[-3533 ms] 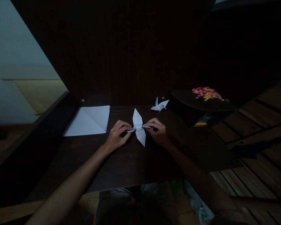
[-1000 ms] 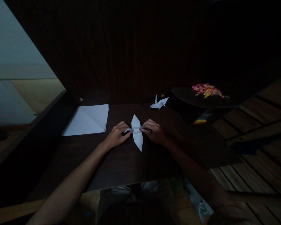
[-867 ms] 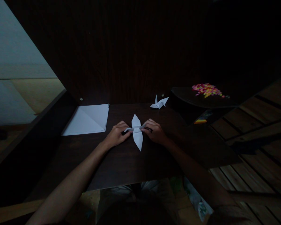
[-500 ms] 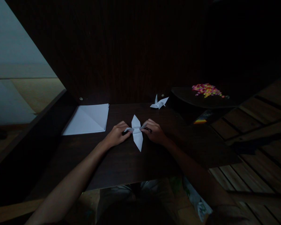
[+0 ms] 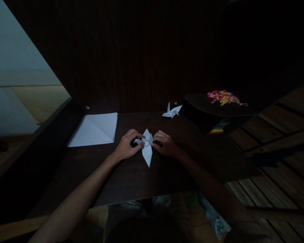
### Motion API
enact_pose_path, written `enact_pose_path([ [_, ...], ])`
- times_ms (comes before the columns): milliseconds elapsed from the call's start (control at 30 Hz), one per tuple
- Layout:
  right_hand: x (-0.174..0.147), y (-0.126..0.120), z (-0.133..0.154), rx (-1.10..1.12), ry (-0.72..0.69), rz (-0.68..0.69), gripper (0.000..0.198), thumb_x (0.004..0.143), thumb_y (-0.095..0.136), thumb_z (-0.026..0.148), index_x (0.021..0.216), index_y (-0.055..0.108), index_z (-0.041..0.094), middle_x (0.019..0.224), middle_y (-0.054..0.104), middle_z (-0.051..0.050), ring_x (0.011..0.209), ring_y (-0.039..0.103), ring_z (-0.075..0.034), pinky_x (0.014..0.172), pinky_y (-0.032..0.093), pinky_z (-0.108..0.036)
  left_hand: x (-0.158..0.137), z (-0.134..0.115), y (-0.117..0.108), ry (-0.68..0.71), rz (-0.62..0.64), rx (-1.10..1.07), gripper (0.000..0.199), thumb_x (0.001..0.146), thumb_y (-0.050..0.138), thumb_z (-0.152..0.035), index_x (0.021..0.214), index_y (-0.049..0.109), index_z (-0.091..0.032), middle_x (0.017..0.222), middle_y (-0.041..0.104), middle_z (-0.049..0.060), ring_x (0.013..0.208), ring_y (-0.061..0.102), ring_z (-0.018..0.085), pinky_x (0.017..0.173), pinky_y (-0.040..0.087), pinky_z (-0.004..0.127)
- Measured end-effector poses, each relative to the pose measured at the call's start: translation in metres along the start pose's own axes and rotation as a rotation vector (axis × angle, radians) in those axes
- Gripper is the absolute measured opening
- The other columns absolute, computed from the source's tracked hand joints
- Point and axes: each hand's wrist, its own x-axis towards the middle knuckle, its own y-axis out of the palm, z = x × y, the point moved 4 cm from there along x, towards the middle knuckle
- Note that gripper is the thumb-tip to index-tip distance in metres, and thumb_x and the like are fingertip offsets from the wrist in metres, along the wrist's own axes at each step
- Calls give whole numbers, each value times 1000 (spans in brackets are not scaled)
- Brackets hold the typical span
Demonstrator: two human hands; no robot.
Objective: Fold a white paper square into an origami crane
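Note:
A white folded paper crane [image 5: 147, 154] lies between my hands over the dark desk, one long pointed wing toward me and the other away. My left hand [image 5: 128, 144] is closed on its left side, thumb and fingers pinching near the middle. On the opposite side my right hand [image 5: 165, 143] has its fingertips closed at the crane's right point, which stands up. Behind them, near the back panel, another white paper crane [image 5: 172, 111] rests with its neck upright.
A stack of white paper squares [image 5: 96, 128] with a diagonal crease on top lies at the desk's left. To the right, a small rounded shelf [image 5: 197, 101] bears a pile of colourful little pieces [image 5: 224, 97]. A dark side board [image 5: 38, 152] borders the desk's left.
The crane between my hands has shifted slightly toward me and turned a little. Its right point now stands more upright, and my left fingers have moved in closer to its middle.

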Motion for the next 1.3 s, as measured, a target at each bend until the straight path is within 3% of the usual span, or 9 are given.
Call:
enact_pose_path([
  [133, 0, -1, -1, -10, 34, 8, 2, 80, 60, 18, 79, 60, 20, 81, 60, -5, 79, 52, -21, 71, 45, -37, 0, 2, 4, 4, -1, -5, 11, 85, 61, -24, 93, 67, -19, 91, 60, 5, 89, 57, 19, 82, 48, 34],
  [367, 0, -10, 0, 24, 49, -121, 7, 78, 62, 24, 82, 59, 18, 81, 59, -6, 76, 52, -20, 70, 45, -36, 1, -1, 9, 7, 23, 9, 10, 87, 59, -22, 88, 69, -20, 91, 61, 4, 90, 57, 19, 83, 47, 34],
  [500, 2, -9, 2, 153, 137, -153, 17, 81, 65, 30, 93, 63, 18, 87, 61, -6, 71, 53, -16, 57, 43, -28, 1, 0, 12, -14, 16, -2, 23, 85, 60, -20, 108, 63, -20, 96, 64, 5, 92, 58, 20, 85, 46, 36],
  [667, -1, 3, -7, 316, 351, -151, 37, 74, 72, 33, 108, 62, 21, 87, 65, -2, 56, 48, -9, 50, 39, -23, -1, 4, 16, -74, -24, -67, 48, 83, 64, -21, 128, 47, -20, 96, 68, 4, 94, 62, 20, 92, 46, 38],
  [833, -2, 11, -12, 427, 443, -139, 42, 73, 72, 31, 112, 60, 20, 83, 70, -1, 51, 45, -8, 47, 34, -22, -2, 5, 19, -97, -36, -86, 42, 85, 62, -24, 126, 49, -20, 91, 71, 3, 97, 64, 20, 93, 45, 37],
  [1300, -1, 15, -10, 541, 477, -166, 38, 72, 70, 25, 107, 59, 19, 80, 70, -2, 54, 51, -9, 45, 32, -21, -2, 9, 22, -104, -51, -91, 39, 85, 62, -24, 122, 53, -19, 90, 72, 4, 99, 63, 21, 91, 46, 38],
])
